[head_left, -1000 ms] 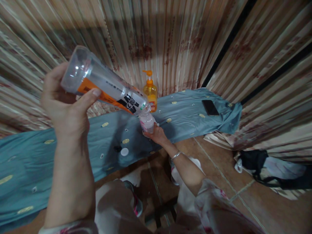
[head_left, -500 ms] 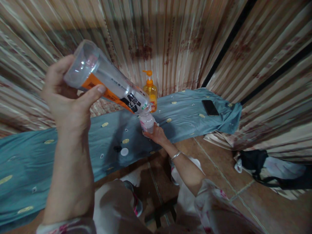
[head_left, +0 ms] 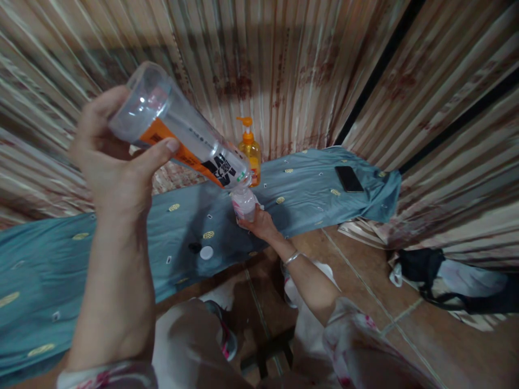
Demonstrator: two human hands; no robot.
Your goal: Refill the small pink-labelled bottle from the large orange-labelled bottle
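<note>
My left hand grips the base of a large clear plastic bottle with an orange and black label. The bottle is tipped steeply, base raised, mouth down and to the right. Its mouth sits right over the open top of a small pale pink bottle. My right hand is wrapped round that small bottle from below and holds it upright on the blue-green cloth. A bangle circles my right wrist. A white cap and a small dark cap lie on the cloth left of the small bottle.
An orange pump bottle stands on the cloth against the striped curtain, just behind the small bottle. A black phone lies on the cloth to the right. A dark bag and cloth rest on the brown tiled floor at right.
My left hand has lifted the large bottle's base a little higher, steepening its tilt. The small bottle and my right hand have stayed in place.
</note>
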